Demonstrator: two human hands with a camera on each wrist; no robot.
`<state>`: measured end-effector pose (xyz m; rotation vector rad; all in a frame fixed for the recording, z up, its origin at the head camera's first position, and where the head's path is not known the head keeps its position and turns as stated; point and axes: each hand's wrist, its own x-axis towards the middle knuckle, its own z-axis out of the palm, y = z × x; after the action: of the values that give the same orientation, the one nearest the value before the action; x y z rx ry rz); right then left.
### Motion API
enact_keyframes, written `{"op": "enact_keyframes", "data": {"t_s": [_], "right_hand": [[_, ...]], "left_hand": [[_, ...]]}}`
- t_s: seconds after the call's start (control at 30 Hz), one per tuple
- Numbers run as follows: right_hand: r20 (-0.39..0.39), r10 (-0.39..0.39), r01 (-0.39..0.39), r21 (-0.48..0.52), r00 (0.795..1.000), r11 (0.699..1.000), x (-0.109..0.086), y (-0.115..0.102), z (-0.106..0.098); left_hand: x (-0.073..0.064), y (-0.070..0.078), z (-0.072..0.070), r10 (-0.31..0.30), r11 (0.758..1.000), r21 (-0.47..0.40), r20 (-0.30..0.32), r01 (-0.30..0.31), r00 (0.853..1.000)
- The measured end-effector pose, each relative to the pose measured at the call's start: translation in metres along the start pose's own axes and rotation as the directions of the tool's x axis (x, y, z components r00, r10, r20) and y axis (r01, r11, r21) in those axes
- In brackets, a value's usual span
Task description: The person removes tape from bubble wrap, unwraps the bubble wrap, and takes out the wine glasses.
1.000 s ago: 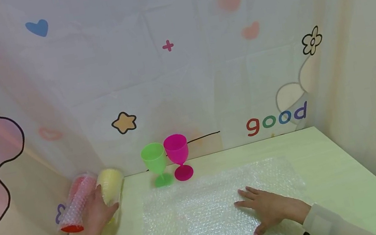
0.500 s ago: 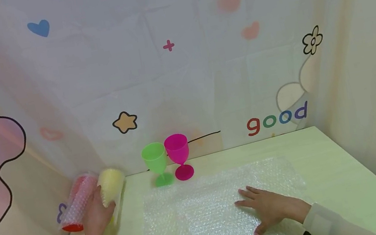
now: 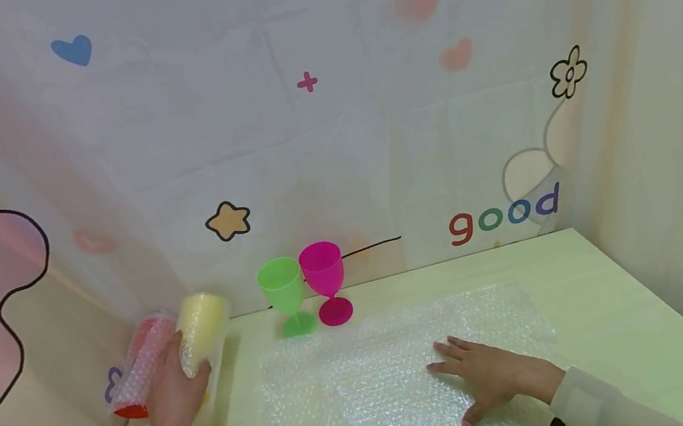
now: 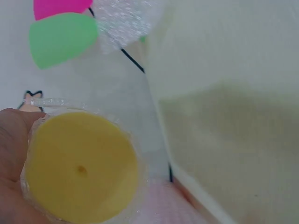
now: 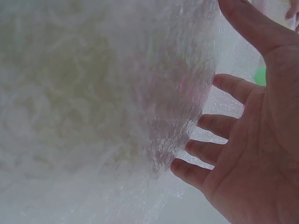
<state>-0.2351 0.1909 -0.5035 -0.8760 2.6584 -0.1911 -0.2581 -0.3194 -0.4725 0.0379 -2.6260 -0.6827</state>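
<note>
My left hand (image 3: 175, 398) grips a yellow goblet (image 3: 203, 322) wrapped in bubble wrap, at the table's left side. In the left wrist view the goblet's round yellow base (image 4: 81, 165) faces the camera inside its clear wrapping. Just left of that hand lies a red wrapped cup (image 3: 146, 358), partly hidden behind the hand. My right hand (image 3: 497, 377) rests, fingers spread, on a flat sheet of bubble wrap (image 3: 373, 390). Up close in the right wrist view, the right fingertips (image 5: 194, 148) touch the clear film.
A green goblet (image 3: 284, 288) and a magenta goblet (image 3: 323, 271) stand upright side by side behind the sheet. The pale table (image 3: 624, 338) meets a printed curtain (image 3: 328, 139) at the back and sides.
The left hand has closed in on the wrapped yellow goblet and raised it slightly from where it lay. The right hand stays in place on the sheet.
</note>
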Motion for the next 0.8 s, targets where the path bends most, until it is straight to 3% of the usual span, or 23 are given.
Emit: {"op": "enact_keyframes", "data": {"t_s": [0.33,0.57,0.8], "right_hand": [[-0.011,-0.01,0.01,-0.017,1.0,1.0,0.001,0.001,0.001],[-0.01,-0.01,0.01,-0.013,1.0,1.0,0.001,0.002,0.002],[-0.006,0.005,-0.005,-0.012,1.0,1.0,0.001,0.001,0.002]], "left_hand": [[-0.02,0.043,-0.022,0.043,0.997,-0.065,-0.079,-0.048,0.996],[-0.032,0.062,-0.028,0.099,0.988,-0.099,-0.154,-0.115,0.983],[-0.042,0.082,-0.03,0.096,0.981,-0.152,-0.172,-0.122,0.981]]}}
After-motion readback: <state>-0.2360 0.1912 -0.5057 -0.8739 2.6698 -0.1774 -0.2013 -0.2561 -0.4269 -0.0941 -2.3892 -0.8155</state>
